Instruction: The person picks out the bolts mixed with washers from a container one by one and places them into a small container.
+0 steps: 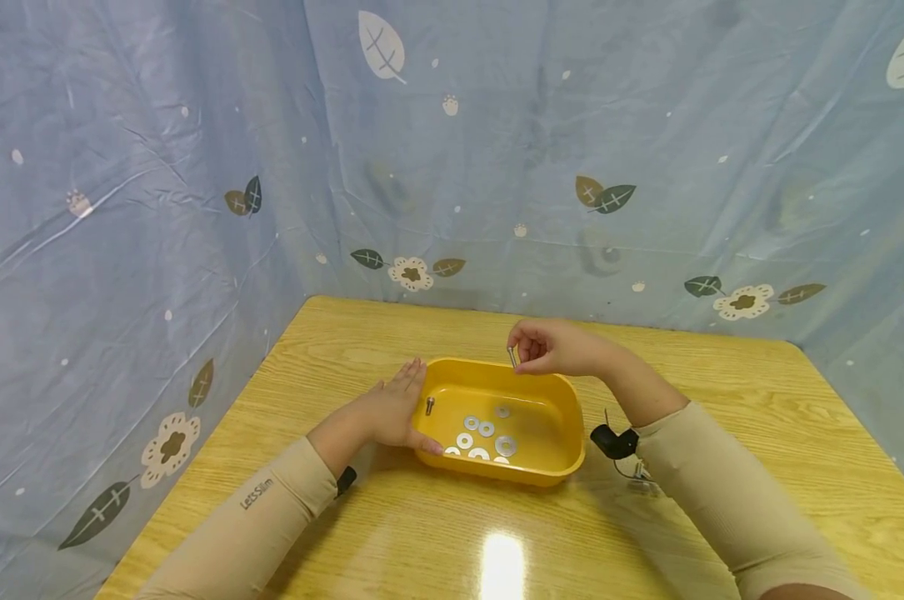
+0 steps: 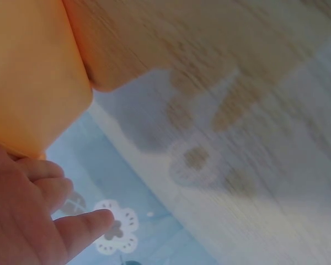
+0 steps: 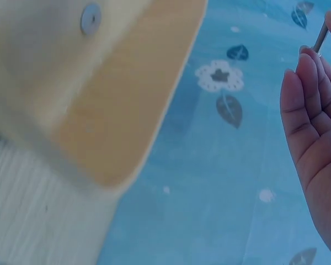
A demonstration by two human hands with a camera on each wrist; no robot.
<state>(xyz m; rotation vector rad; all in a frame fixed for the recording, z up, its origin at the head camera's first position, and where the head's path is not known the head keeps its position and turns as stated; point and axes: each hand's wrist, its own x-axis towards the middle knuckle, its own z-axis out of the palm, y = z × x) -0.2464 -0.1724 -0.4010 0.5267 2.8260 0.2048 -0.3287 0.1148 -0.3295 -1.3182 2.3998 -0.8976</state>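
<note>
A yellow plastic bin point(image 1: 496, 474) sits on the wooden table with several flat metal washers point(image 1: 505, 447) on its floor. A short bolt point(image 1: 429, 406) is by its left inner wall. My left hand point(image 1: 392, 412) rests against the bin's left side, fingers extended along the far left corner and thumb on the near rim. Above the far right part of the rim, my right hand point(image 1: 560, 347) pinches a slim metal bolt point(image 1: 511, 357) between thumb and fingertips. In the right wrist view, that bolt point(image 3: 321, 37) shows only partly at the edge.
The wooden table point(image 1: 392, 542) extends around the bin on all sides. A blue patterned curtain point(image 1: 481, 183) hangs behind and to the left. Near the right forearm are a black wrist device point(image 1: 614, 442) and a small clear item point(image 1: 641, 481), its kind unclear.
</note>
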